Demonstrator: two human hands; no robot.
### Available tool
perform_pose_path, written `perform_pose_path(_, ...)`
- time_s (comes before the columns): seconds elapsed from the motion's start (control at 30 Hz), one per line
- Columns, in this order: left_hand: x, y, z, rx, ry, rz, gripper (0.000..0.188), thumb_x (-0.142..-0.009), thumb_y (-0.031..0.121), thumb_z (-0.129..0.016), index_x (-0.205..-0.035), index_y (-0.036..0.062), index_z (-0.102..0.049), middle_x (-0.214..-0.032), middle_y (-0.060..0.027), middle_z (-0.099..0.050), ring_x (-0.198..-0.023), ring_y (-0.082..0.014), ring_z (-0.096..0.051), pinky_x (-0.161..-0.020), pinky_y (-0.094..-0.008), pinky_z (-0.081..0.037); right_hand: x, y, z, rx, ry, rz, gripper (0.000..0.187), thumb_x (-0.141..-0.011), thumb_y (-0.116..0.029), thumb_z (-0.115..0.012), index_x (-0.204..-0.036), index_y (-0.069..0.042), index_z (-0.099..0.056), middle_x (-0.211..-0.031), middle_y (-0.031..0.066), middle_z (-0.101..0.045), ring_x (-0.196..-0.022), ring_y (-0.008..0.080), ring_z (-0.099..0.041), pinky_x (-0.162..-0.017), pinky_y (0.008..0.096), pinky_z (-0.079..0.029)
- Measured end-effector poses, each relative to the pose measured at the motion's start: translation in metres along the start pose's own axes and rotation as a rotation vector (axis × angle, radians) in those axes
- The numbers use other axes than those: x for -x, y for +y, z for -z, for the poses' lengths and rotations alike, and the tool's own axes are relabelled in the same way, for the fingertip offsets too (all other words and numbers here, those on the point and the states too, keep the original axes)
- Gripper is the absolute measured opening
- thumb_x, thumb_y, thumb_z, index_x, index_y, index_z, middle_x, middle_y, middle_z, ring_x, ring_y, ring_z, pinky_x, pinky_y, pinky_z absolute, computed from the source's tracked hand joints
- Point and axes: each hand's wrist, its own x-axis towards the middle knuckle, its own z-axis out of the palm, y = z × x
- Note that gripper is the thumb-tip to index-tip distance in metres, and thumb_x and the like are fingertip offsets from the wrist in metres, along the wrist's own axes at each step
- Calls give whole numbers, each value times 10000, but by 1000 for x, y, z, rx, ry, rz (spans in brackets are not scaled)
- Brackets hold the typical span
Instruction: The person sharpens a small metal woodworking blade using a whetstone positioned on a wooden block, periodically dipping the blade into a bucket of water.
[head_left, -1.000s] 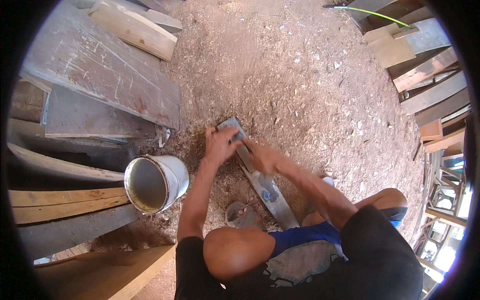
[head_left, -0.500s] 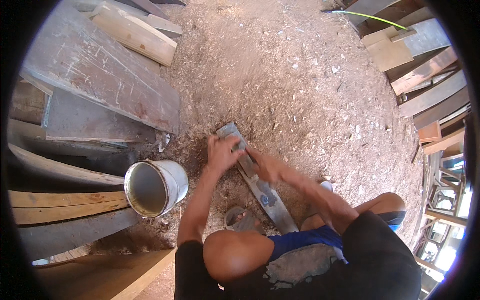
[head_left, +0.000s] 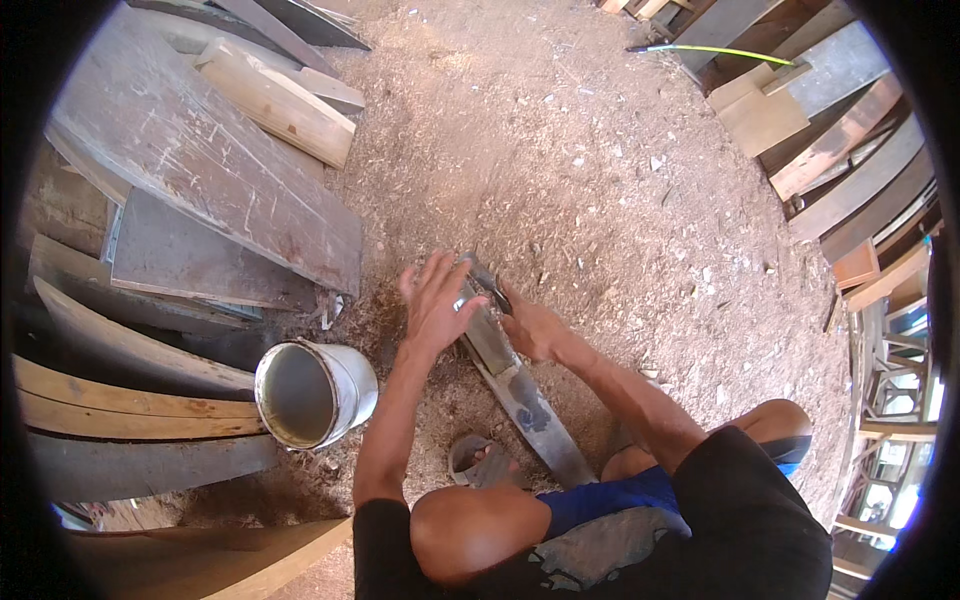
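Left hand spread wide, fingers fanned, palm down over the far end of a long grey plank, touching or just above it; contact not clear. Right hand closed narrow around a small dark tool at the plank's far right edge, tip pressed to the wood beside the left fingers. Plank lying flat on the sawdust floor, running from the hands back toward the knees, grey with a dark smear near its middle. Beside its near end, a foot in a grey sandal. Left of the left forearm, close by, a white metal bucket tipped on its side, open mouth facing left and toward the camera, inside dull grey; no label to be made out on its wall. Further left, a broad weathered board lying slantwise, a darker sheet tucked under its lower edge, curved pale planks stacked below. Up left, a short pale beam. Far right, more stacked boards, and near the top a thin yellow-green hose across the ground.
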Motion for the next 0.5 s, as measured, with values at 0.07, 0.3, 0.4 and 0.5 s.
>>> perform_pose_path(0.07, 27, 19, 13, 242, 110, 473, 579, -857, 425, -755, -1297, 72, -623, -1192, -122, -698, -1227, -298, -584, -1121, -524, -246, 26, -17, 9, 14, -34, -200, 617, -935, -217, -520, -1476, 16, -336, -1074, 324, -651, -974, 480, -641, -887, 552, -494)
perform_pose_path(0.3, 80, 68, -36, 1151, -50, 815, 371, -977, 293, -663, -1199, -3, -626, -1044, -98, -709, -820, -211, -666, -785, -365, -570, 65, 24, -65, 19, 288, -13, 411, -913, -291, -603, -1130, 49, -524, -983, 299, -632, -955, 484, -617, -847, 526, -502)
perform_pose_path(0.4, 83, 66, -39, 1481, -108, 1020, 279, -995, 191, -629, -1189, -8, -631, -1048, -112, -705, -829, -167, -666, -749, -337, -578, 65, 21, -74, 31, 185, -55, 445, -916, -299, -611, -1197, 33, -513, -1012, 319, -636, -956, 484, -634, -839, 522, -510)
perform_pose_path(0.5, 98, 57, -50, 1697, -132, 1033, 260, -994, 169, -624, -1191, -1, -631, -1058, -116, -703, -818, -163, -670, -734, -340, -587, 75, -6, -35, -27, -9, -129, 538, -915, -273, -605, -1355, -2, -458, -1042, 326, -639, -952, 474, -649, -816, 505, -523)
